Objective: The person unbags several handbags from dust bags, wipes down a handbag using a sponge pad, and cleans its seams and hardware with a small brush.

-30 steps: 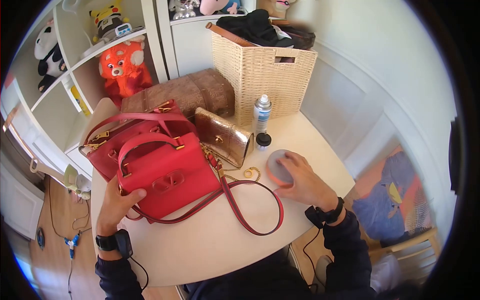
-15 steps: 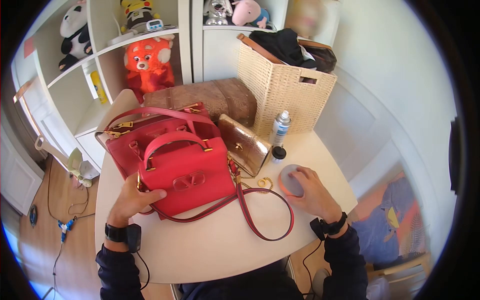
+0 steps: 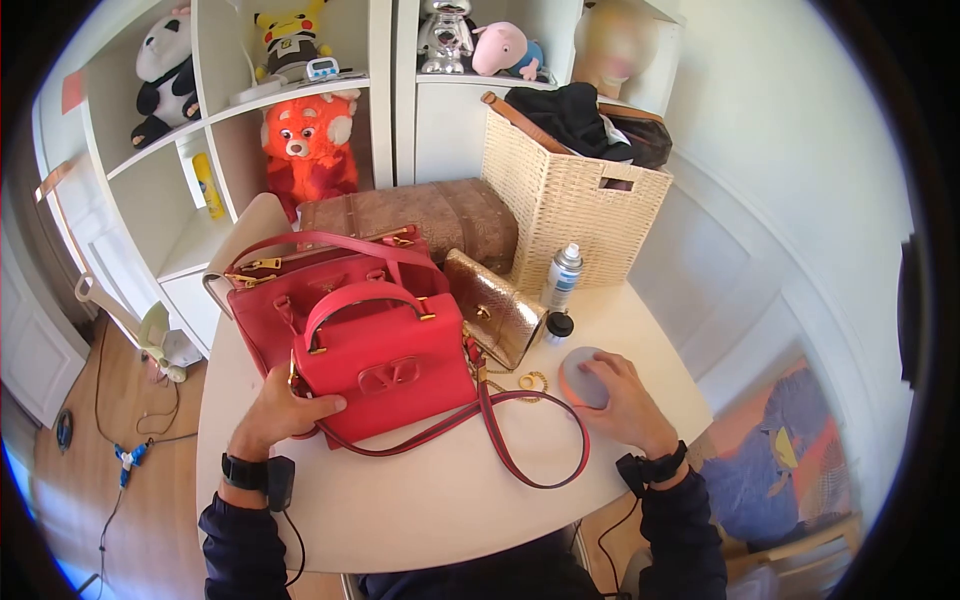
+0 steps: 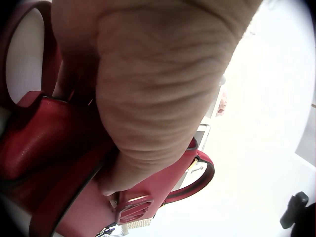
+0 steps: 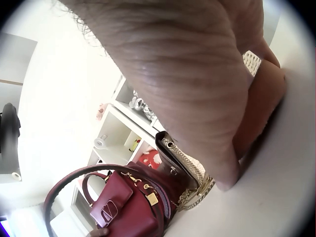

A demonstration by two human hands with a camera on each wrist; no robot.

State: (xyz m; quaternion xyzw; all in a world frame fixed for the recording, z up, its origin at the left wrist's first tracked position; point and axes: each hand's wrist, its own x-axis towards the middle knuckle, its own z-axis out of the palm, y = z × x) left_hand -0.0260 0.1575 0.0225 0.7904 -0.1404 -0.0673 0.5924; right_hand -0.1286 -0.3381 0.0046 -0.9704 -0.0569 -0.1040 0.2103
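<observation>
At the left side of a small red handbag [image 3: 420,350], my left hand [image 3: 283,412] grips the edge, its thumb on the front panel near the V-shaped emblem [image 3: 390,376]. The handbag stands upright, its strap [image 3: 588,440] looped on the table to the right. My right hand [image 3: 632,408] holds a round pad [image 3: 578,370], grey on top with an orange side, down on the tabletop. Orange pad side [image 5: 264,96] also shows under the fingers in the right wrist view. A larger red bag [image 3: 262,325] stands behind the small one, and a gold clutch [image 3: 485,305] with a chain leans beside it.
Behind the pad are a black-capped small container [image 3: 559,327] and a spray can [image 3: 563,278]. A woven basket [image 3: 560,215] of dark items and a brown chest [image 3: 420,215] line the back of the white table [image 3: 400,500]. Shelves with plush toys [image 3: 310,150] rise beyond.
The head view has turned, so the whole scene sits further right and lower in it. Both hands keep their places on the handbag and the round pad.
</observation>
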